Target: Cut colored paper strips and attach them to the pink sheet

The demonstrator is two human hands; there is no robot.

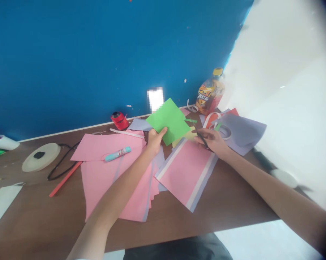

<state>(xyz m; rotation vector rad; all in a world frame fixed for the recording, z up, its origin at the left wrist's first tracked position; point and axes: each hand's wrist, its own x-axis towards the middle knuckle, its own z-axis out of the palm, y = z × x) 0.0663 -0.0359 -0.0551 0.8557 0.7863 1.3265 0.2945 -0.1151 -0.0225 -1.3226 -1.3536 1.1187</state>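
My left hand point(155, 140) grips a square sheet of green paper point(170, 121) by its lower edge, thumb on top, raised above the desk. To its right, my right hand point(213, 140) is closed around dark-handled scissors point(202, 139), whose blades point towards the paper's right side. A narrow green strip point(191, 120) sits by the blades; whether it is still joined to the sheet I cannot tell. Below my right hand lies a pink sheet with white and lilac borders point(187, 171). Yellow paper point(189, 135) shows partly beneath the green sheet.
Pink sheets point(106, 187) are stacked at left, with a blue glue stick point(118, 154) on top. Red thread point(120, 121) stands by the blue wall. At right are a drink bottle point(210, 92), lilac sheets point(240, 131) and a tape roll point(226, 132). A round lid point(41, 157) lies far left.
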